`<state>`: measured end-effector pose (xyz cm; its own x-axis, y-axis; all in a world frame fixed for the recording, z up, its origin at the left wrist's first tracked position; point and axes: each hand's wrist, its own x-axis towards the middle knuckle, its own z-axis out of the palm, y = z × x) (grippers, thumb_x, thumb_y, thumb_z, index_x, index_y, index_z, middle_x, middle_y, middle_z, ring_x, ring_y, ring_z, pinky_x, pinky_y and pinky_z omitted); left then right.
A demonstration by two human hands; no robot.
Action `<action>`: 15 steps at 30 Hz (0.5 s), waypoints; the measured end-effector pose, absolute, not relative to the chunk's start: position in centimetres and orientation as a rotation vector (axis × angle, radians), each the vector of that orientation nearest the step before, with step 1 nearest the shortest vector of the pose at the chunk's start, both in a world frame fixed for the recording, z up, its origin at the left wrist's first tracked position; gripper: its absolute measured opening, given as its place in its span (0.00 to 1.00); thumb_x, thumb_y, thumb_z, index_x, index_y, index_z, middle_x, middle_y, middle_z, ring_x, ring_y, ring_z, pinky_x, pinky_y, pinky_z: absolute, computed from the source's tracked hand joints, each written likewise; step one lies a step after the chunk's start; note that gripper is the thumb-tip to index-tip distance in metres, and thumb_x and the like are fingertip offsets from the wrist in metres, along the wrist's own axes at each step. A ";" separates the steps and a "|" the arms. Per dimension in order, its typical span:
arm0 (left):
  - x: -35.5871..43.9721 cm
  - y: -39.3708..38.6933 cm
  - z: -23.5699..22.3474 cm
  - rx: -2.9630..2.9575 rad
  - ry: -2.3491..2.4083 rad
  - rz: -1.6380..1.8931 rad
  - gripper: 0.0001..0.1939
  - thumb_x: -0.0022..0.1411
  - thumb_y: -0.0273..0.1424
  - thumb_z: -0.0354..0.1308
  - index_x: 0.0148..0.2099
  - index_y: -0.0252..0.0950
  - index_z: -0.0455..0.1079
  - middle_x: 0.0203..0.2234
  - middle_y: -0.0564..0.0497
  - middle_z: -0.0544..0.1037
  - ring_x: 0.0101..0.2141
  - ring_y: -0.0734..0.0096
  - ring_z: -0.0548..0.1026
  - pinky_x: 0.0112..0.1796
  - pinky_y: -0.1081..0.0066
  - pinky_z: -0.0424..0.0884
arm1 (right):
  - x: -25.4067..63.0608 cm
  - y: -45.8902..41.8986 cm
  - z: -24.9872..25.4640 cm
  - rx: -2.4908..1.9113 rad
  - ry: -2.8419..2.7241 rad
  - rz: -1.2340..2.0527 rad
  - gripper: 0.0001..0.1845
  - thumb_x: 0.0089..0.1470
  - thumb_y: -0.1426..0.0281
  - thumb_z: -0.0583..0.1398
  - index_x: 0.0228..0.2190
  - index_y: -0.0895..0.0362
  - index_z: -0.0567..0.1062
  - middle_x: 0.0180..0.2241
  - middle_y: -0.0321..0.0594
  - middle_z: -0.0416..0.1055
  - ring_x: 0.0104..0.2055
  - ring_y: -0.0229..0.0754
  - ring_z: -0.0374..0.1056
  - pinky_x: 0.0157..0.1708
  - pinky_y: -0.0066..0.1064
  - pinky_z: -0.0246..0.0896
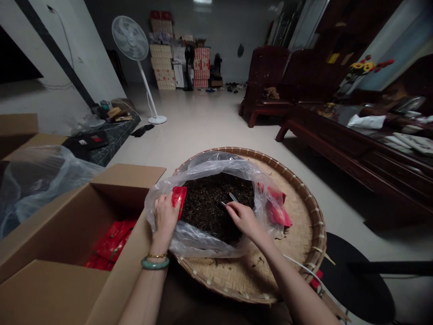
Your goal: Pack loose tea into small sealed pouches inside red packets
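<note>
A clear plastic bag, its mouth spread wide, is full of dark, twisted dried tea leaves. It rests on a round woven bamboo tray. My left hand, with a green bangle at its wrist, is closed on a small red packet at the bag's left rim. Over the leaves, my right hand grips slim metal tongs; only two narrow metal parts show beyond the fingers. More red packets lie on the tray, partly behind the bag's right side.
An open cardboard box with several red packets inside stands at my left. A round black stand base is at the lower right. Farther off are a white fan, a dark wooden table and stacked boxes.
</note>
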<state>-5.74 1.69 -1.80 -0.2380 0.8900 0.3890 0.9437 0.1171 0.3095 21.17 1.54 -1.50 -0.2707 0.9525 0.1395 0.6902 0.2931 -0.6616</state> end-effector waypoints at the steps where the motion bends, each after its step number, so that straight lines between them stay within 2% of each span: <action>1: -5.7 1.6 -1.7 -1.872 -2.269 -0.809 0.15 0.57 0.31 0.52 0.46 0.34 0.71 0.36 0.41 0.75 0.39 0.54 0.72 0.42 0.60 0.67 | 21.2 1.3 -1.7 -1.512 -2.121 0.511 0.11 0.57 0.66 0.53 0.38 0.54 0.72 0.35 0.43 0.72 0.38 0.45 0.66 0.38 0.34 0.61; 2: -5.6 1.6 -1.7 -1.875 -2.280 -0.866 0.16 0.57 0.30 0.52 0.47 0.33 0.71 0.36 0.41 0.76 0.40 0.54 0.73 0.42 0.60 0.67 | 21.3 1.2 -1.9 -1.576 -2.174 0.360 0.13 0.54 0.67 0.56 0.42 0.55 0.71 0.39 0.45 0.70 0.42 0.48 0.65 0.40 0.36 0.60; 4: -5.6 1.5 -1.6 -1.869 -2.323 -0.991 0.17 0.57 0.29 0.52 0.48 0.33 0.71 0.39 0.40 0.77 0.40 0.53 0.74 0.42 0.60 0.68 | 21.6 1.0 -2.4 -1.720 -2.221 0.126 0.25 0.48 0.71 0.60 0.50 0.56 0.66 0.44 0.50 0.67 0.44 0.52 0.62 0.41 0.40 0.60; 7: -5.6 1.2 -1.3 -1.835 -2.391 -1.189 0.18 0.57 0.30 0.54 0.50 0.34 0.70 0.41 0.41 0.78 0.38 0.54 0.76 0.41 0.60 0.69 | 22.5 1.1 -3.2 -1.817 -2.255 0.075 0.35 0.46 0.74 0.60 0.56 0.60 0.57 0.43 0.52 0.66 0.43 0.51 0.62 0.40 0.39 0.60; 12: -5.4 1.0 -1.1 -1.817 -2.393 -1.468 0.18 0.57 0.32 0.56 0.50 0.36 0.72 0.41 0.43 0.79 0.39 0.57 0.77 0.42 0.63 0.70 | 24.2 2.4 -3.1 -1.763 -2.162 0.062 0.37 0.50 0.73 0.56 0.59 0.61 0.49 0.46 0.53 0.65 0.46 0.52 0.61 0.43 0.41 0.59; 15: -5.2 1.2 -1.7 -1.885 -2.325 -1.379 0.17 0.58 0.31 0.54 0.49 0.36 0.72 0.41 0.44 0.79 0.39 0.58 0.77 0.41 0.63 0.70 | 24.6 3.0 -2.3 -1.814 -2.047 -0.107 0.34 0.51 0.73 0.55 0.59 0.61 0.51 0.53 0.57 0.60 0.51 0.57 0.56 0.46 0.47 0.56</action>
<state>-5.20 1.16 -1.69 -0.3378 0.8665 0.3674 0.7379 0.0015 0.6749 24.64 2.98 -2.34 -0.0764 0.9359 0.3439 0.9667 0.1540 -0.2043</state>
